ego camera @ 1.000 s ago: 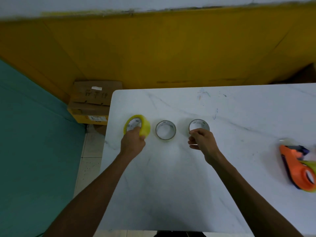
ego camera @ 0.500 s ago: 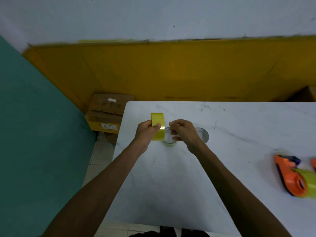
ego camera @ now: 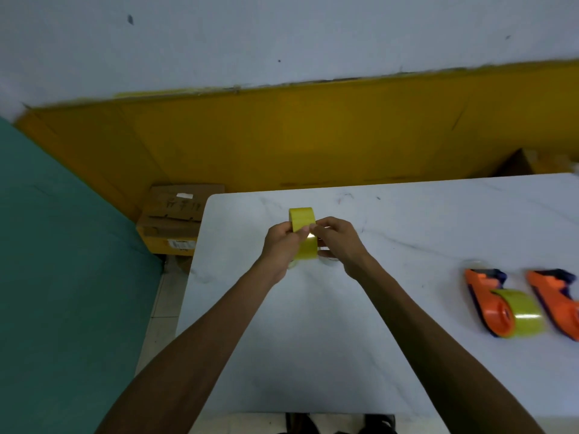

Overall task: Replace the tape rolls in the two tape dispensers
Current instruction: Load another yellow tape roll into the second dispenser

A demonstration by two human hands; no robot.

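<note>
I hold a yellow tape roll [ego camera: 303, 219] upright above the white table [ego camera: 313, 339], near its far left part. My left hand [ego camera: 282, 245] grips the roll from the left. My right hand [ego camera: 336, 242] pinches at the roll's face with thumb and forefinger. Two empty clear cores lie under my hands, mostly hidden; a sliver of one core [ego camera: 329, 261] shows. At the right, an orange dispenser [ego camera: 488, 302] carries a yellow roll [ego camera: 520, 314]. A second orange dispenser [ego camera: 557, 299] lies beside it, cut off by the frame edge.
Cardboard boxes [ego camera: 175, 217] sit on the floor beyond the table's left far corner. A yellow wall panel [ego camera: 313, 136] runs behind the table. A teal surface [ego camera: 62, 245] fills the left side.
My left hand lifted the yellow roll off the table and turned it upright. My right hand left the right core and came over to pinch the roll. The view shifted right, showing both dispensers.
</note>
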